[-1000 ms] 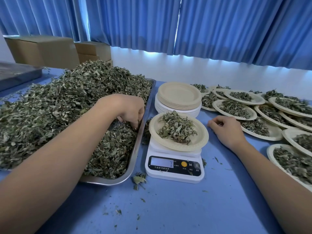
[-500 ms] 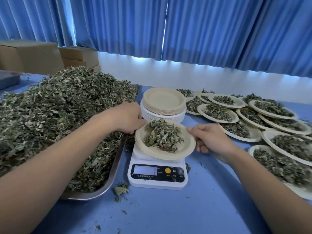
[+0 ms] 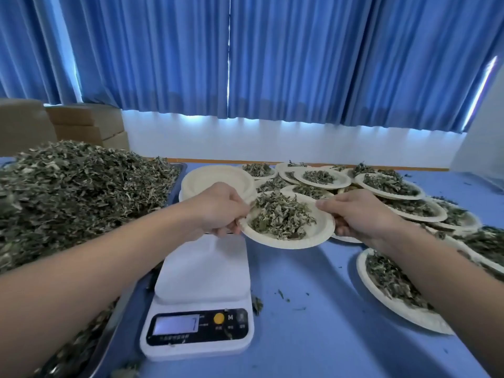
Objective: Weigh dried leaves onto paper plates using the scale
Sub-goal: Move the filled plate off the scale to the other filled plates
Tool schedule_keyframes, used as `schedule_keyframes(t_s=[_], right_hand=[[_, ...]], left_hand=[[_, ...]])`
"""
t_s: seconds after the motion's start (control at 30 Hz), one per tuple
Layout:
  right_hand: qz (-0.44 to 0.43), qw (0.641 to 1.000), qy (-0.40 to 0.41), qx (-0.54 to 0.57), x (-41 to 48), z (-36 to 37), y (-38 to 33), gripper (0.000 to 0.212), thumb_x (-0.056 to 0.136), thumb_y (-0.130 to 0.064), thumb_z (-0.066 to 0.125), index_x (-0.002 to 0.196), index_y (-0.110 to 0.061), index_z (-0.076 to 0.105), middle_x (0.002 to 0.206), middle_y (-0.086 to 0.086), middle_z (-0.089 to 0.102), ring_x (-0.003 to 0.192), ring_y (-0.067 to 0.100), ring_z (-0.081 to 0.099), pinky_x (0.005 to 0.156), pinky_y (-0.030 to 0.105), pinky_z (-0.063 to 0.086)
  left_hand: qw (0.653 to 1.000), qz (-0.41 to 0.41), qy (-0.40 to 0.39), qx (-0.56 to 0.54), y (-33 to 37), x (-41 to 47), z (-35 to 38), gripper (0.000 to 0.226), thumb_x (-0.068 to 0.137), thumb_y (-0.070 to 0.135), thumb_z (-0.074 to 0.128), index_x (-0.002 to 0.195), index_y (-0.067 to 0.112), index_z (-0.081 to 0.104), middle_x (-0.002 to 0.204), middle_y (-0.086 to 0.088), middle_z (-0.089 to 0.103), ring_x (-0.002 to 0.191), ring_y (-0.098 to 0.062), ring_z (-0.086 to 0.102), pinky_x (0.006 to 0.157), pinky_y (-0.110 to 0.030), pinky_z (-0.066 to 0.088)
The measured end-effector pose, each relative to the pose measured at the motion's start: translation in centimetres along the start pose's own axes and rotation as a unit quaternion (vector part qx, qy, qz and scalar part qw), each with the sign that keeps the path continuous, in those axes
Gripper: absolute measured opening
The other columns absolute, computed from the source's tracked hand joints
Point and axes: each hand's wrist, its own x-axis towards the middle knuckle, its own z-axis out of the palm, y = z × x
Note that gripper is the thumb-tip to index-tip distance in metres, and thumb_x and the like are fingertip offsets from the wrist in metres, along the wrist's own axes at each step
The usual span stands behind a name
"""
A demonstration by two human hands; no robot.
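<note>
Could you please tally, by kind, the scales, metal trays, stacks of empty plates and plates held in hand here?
White digital kitchen scale: 1
Silver metal tray heaped with dried green leaves: 1
Stack of empty beige paper plates: 1
Beige paper plate of leaves, held by the left hand and right hand: 1
Total: 4

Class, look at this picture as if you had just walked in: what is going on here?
A person grips a paper plate of dried leaves by its rim, the left hand on one side and the right hand on the other, just beyond the scale, whose platform is bare. To the right sit filled plates; a leaf heap lies left.
</note>
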Motion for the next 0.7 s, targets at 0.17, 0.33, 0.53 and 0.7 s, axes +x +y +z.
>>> schedule_keyframes(t_s=[0.17, 0.33, 0.53, 0.7], right_hand=[[0.002, 0.995, 0.088, -0.036, 3.9, -6.0, -1.0, 0.017, 0.088, -0.013, 0.078, 0.091, 0.003, 0.074, 0.052, 0.007, 0.059, 0.037, 0.014, 0.052, 0.036, 0.02, 0.043], [-0.017, 0.986, 0.145, -0.075, 9.3, -10.0, -2.3, 0.013, 0.087, -0.007, 0.078, 0.087, 0.005, 0.073, 0.051, 0.007, 0.063, 0.04, 0.014, 0.055, 0.041, 0.021, 0.048], [-0.061, 0.937, 0.205, -0.276, 16.0, -11.6, -3.1, 0.006, 0.086, -0.013, 0.077, 0.085, -0.006, 0.076, 0.073, 0.006, 0.072, 0.069, 0.019, 0.065, 0.057, 0.026, 0.047], [-0.043, 0.911, 0.231, -0.337, 21.4, -12.0, -2.4, 0.009, 0.087, -0.013, 0.071, 0.09, -0.006, 0.075, 0.088, 0.01, 0.071, 0.087, 0.027, 0.067, 0.073, 0.033, 0.055]], left_hand=[[0.999, -0.003, -0.021, -0.044, 4.3, 5.1, 3.6, 0.008, 0.091, 0.003, 0.052, 0.084, 0.002, 0.056, 0.055, -0.012, 0.06, 0.052, -0.023, 0.05, 0.042, -0.021, 0.026], [0.994, -0.02, 0.03, -0.101, 8.1, 11.6, 6.0, 0.011, 0.088, -0.002, 0.056, 0.078, 0.003, 0.053, 0.044, -0.009, 0.052, 0.032, -0.013, 0.042, 0.036, -0.016, 0.03], [0.993, -0.03, 0.053, -0.097, 10.6, 18.9, 7.4, 0.016, 0.091, 0.0, 0.062, 0.077, 0.002, 0.053, 0.065, -0.009, 0.051, 0.043, -0.015, 0.041, 0.039, -0.02, 0.037], [0.995, -0.035, 0.06, -0.065, 11.8, 23.8, 8.6, 0.02, 0.091, -0.004, 0.061, 0.074, 0.001, 0.051, 0.07, -0.011, 0.051, 0.049, -0.018, 0.043, 0.045, -0.023, 0.039]])
